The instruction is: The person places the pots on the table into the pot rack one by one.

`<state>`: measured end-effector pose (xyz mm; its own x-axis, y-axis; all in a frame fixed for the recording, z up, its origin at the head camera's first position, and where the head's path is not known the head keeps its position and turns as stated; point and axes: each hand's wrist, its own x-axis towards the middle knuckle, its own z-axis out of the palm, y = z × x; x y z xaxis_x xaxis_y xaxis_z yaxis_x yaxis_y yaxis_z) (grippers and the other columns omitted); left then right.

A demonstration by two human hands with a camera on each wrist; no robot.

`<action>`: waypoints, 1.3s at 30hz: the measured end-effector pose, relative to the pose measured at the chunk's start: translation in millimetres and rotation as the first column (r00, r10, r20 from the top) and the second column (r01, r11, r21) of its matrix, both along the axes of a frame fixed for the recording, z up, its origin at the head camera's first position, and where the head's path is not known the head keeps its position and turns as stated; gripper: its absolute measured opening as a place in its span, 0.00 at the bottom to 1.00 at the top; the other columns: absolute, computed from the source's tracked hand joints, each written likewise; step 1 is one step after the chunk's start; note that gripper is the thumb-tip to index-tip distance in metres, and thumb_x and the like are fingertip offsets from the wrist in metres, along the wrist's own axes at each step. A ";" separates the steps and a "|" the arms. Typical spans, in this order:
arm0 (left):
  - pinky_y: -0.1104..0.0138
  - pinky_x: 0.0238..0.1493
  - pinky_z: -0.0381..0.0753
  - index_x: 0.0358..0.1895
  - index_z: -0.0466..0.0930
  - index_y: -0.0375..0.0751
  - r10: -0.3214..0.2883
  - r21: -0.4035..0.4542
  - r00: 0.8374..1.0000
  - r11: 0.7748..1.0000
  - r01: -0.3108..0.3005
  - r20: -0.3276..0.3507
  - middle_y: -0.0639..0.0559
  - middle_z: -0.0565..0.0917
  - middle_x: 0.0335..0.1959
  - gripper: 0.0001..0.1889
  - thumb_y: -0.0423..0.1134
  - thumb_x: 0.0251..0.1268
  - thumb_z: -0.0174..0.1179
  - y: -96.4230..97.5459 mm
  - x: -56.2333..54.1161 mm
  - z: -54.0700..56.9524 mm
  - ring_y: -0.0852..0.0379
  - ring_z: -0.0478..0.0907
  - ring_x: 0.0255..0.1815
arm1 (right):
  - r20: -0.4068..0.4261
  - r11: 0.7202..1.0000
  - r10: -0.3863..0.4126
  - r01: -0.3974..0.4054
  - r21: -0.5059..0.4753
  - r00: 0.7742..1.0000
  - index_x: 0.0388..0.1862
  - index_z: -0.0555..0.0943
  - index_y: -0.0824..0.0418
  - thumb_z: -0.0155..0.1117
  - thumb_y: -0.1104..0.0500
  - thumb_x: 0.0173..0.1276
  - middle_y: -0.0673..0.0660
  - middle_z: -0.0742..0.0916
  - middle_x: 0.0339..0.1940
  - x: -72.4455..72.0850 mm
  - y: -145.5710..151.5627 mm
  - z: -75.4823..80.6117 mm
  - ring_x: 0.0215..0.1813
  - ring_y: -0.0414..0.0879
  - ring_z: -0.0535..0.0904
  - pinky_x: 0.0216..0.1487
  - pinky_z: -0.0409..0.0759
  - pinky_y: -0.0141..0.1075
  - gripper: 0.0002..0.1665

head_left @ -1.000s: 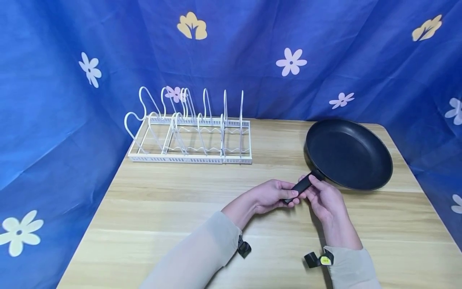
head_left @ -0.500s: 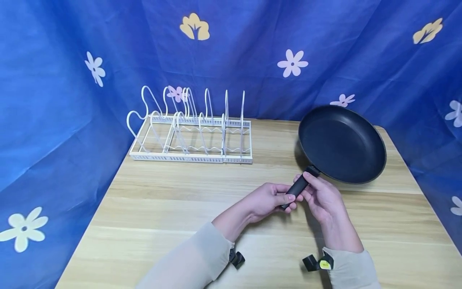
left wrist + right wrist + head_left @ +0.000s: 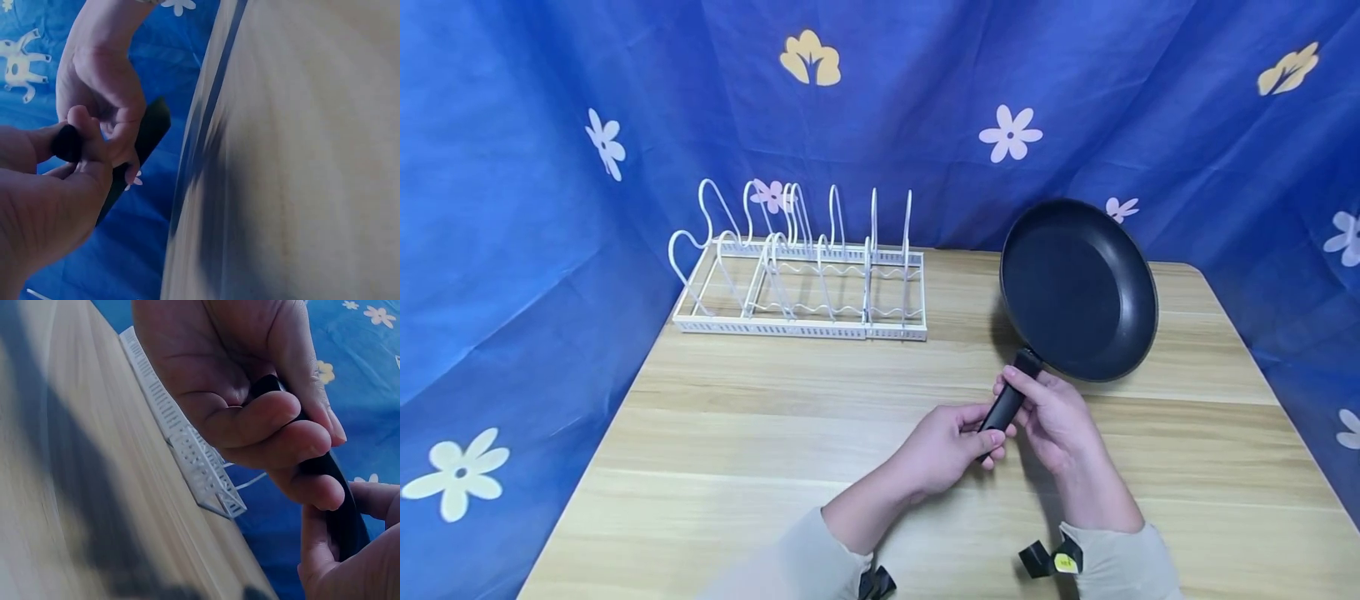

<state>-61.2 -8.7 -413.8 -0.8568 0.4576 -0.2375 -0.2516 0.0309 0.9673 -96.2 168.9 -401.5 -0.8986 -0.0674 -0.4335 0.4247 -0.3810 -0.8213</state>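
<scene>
A black frying pan [image 3: 1075, 292] is held up over the right back of the table, its inside facing me. Its handle [image 3: 1004, 408] points down and left toward me. My left hand [image 3: 943, 446] pinches the handle's end between thumb and fingers. Nearer the pan body, my right hand [image 3: 1056, 417] grips the same handle, thumb along the top. In the right wrist view the fingers of the right hand [image 3: 250, 406] curl round the black handle [image 3: 331, 472]. The left wrist view shows the left hand [image 3: 56, 194] about the handle's end [image 3: 67, 144].
A white wire rack [image 3: 797, 325] with several upright loops stands at the back left of the wooden table [image 3: 737, 425]. Blue flowered cloth [image 3: 880, 108] hangs behind the table and along both sides. The pan's shadow falls on the tabletop under it.
Both hands have lifted the frying pan off the tabletop and drawn it left. Its body now tilts up more steeply, and the handle end has come down and nearer.
</scene>
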 end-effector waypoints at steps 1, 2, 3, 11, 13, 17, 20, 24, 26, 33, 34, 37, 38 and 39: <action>0.68 0.40 0.91 0.63 0.85 0.32 0.006 -0.018 1.000 1.000 -0.007 -0.020 0.31 0.91 0.48 0.15 0.32 0.80 0.63 -1.0 2.2 0.4 0.59 0.85 0.36 | -0.001 1.000 0.006 -0.006 0.010 1.000 0.47 0.78 0.59 0.60 0.64 0.84 0.46 0.90 0.29 0.2 -1.8 0.7 0.37 0.36 0.88 0.47 0.87 0.24 0.01; 0.66 0.42 0.92 0.64 0.85 0.32 0.011 -0.034 0.999 0.999 -0.013 -0.037 0.33 0.91 0.49 0.16 0.32 0.80 0.63 -2.1 4.3 0.8 0.59 0.86 0.36 | -0.005 1.000 0.013 -0.013 0.020 1.000 0.49 0.77 0.60 0.60 0.64 0.84 0.46 0.90 0.29 0.3 -3.6 1.5 0.37 0.36 0.87 0.47 0.86 0.25 0.01; 0.62 0.43 0.93 0.66 0.84 0.33 0.016 -0.052 0.998 0.998 -0.019 -0.058 0.34 0.92 0.50 0.17 0.33 0.80 0.63 -3.2 6.2 0.9 0.58 0.86 0.37 | -0.010 0.999 0.023 -0.023 0.030 1.000 0.50 0.76 0.60 0.60 0.64 0.84 0.46 0.89 0.29 0.5 -5.3 2.3 0.37 0.36 0.87 0.48 0.86 0.25 0.02; 0.68 0.37 0.90 0.65 0.85 0.38 0.045 -0.162 0.981 0.984 -0.077 -0.190 0.40 0.93 0.41 0.17 0.36 0.79 0.65 -12.5 23.1 4.6 0.66 0.84 0.31 | -0.052 0.991 0.114 -0.110 0.076 0.992 0.56 0.71 0.64 0.60 0.67 0.83 0.44 0.86 0.34 3.4 -13.9 8.5 0.37 0.36 0.86 0.51 0.86 0.25 0.10; 0.73 0.35 0.87 0.65 0.86 0.38 0.048 -0.172 0.977 0.981 -0.085 -0.209 0.40 0.93 0.39 0.16 0.36 0.79 0.65 -14.7 27.3 6.4 0.66 0.83 0.30 | -0.067 0.988 0.143 -0.139 0.065 0.987 0.60 0.70 0.66 0.59 0.67 0.83 0.44 0.86 0.34 4.6 -15.4 9.3 0.37 0.36 0.86 0.52 0.87 0.25 0.12; 0.74 0.36 0.87 0.64 0.85 0.36 0.051 -0.150 0.977 0.985 -0.083 -0.206 0.37 0.92 0.41 0.16 0.35 0.79 0.65 -19.5 33.1 9.1 0.62 0.85 0.32 | -0.107 0.981 0.193 -0.192 0.024 0.975 0.63 0.69 0.64 0.59 0.68 0.83 0.45 0.87 0.33 6.0 -18.1 9.6 0.37 0.37 0.87 0.51 0.88 0.27 0.15; 0.72 0.38 0.87 0.62 0.85 0.37 0.042 -0.138 0.980 0.988 -0.070 -0.196 0.37 0.91 0.43 0.15 0.36 0.80 0.64 -25.0 35.6 9.4 0.61 0.84 0.34 | -0.156 0.970 0.238 -0.242 -0.008 0.959 0.62 0.69 0.62 0.61 0.68 0.82 0.45 0.88 0.33 6.3 -19.8 9.9 0.37 0.38 0.88 0.51 0.89 0.28 0.16; 0.74 0.39 0.83 0.59 0.87 0.39 -0.012 -0.136 0.980 0.991 -0.016 -0.200 0.36 0.89 0.40 0.13 0.39 0.81 0.63 -35.0 36.9 8.2 0.63 0.83 0.34 | -0.231 0.948 0.298 -0.315 -0.038 0.926 0.63 0.68 0.62 0.64 0.66 0.81 0.46 0.90 0.33 6.8 -21.0 11.0 0.37 0.38 0.88 0.50 0.89 0.29 0.19; 0.74 0.42 0.83 0.58 0.87 0.37 -0.045 -0.088 0.984 0.996 0.030 -0.172 0.36 0.88 0.39 0.13 0.39 0.81 0.63 -40.6 36.4 6.8 0.63 0.82 0.36 | -0.262 0.934 0.329 -0.353 -0.048 0.907 0.64 0.69 0.61 0.65 0.66 0.80 0.46 0.90 0.34 7.2 -21.1 11.2 0.38 0.38 0.88 0.50 0.89 0.29 0.20; 0.74 0.54 0.85 0.67 0.74 0.18 -0.226 0.284 0.974 0.934 0.217 -0.001 0.53 0.85 0.50 0.21 0.34 0.84 0.58 -59.7 32.3 -2.8 0.65 0.83 0.45 | -0.323 0.880 0.435 -0.473 -0.045 0.840 0.64 0.72 0.57 0.65 0.68 0.80 0.45 0.91 0.36 8.2 -23.0 15.6 0.39 0.37 0.89 0.49 0.91 0.30 0.20; 0.72 0.57 0.86 0.69 0.71 0.17 -0.256 0.342 0.966 0.910 0.234 0.021 0.55 0.85 0.52 0.23 0.34 0.84 0.57 -61.8 32.3 -3.1 0.65 0.84 0.47 | -0.326 0.871 0.448 -0.488 -0.048 0.832 0.65 0.71 0.58 0.65 0.68 0.80 0.45 0.91 0.36 7.8 -24.0 17.2 0.38 0.38 0.89 0.49 0.91 0.30 0.20; 0.69 0.60 0.87 0.73 0.63 0.16 -0.335 0.497 0.941 0.825 0.269 0.048 0.55 0.83 0.59 0.26 0.33 0.85 0.56 -66.3 32.2 -4.6 0.64 0.85 0.52 | -0.348 0.839 0.483 -0.538 -0.078 0.803 0.66 0.71 0.59 0.66 0.68 0.79 0.46 0.92 0.36 6.9 -27.9 21.9 0.38 0.38 0.89 0.47 0.91 0.30 0.22; 0.68 0.61 0.88 0.74 0.62 0.17 -0.356 0.536 0.933 0.799 0.274 0.054 0.55 0.83 0.60 0.26 0.33 0.85 0.56 -67.7 32.3 -4.9 0.64 0.86 0.53 | -0.361 0.827 0.493 -0.556 -0.087 0.791 0.66 0.71 0.60 0.66 0.68 0.79 0.46 0.93 0.36 6.7 -29.5 22.9 0.37 0.38 0.90 0.47 0.91 0.30 0.22; 0.67 0.61 0.88 0.74 0.63 0.20 -0.372 0.562 0.926 0.780 0.275 0.063 0.55 0.83 0.61 0.26 0.33 0.84 0.57 -69.2 32.3 -4.9 0.64 0.86 0.54 | -0.378 0.814 0.505 -0.574 -0.091 0.776 0.66 0.71 0.60 0.66 0.68 0.79 0.46 0.93 0.37 6.7 -31.2 24.1 0.38 0.38 0.90 0.47 0.91 0.30 0.22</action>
<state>-28.9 -78.0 -418.6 -0.6063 0.7952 0.0069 -0.4746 -0.3687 0.7993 -89.5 137.7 -377.4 -0.7719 -0.6334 -0.0540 0.3335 -0.3311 -0.8827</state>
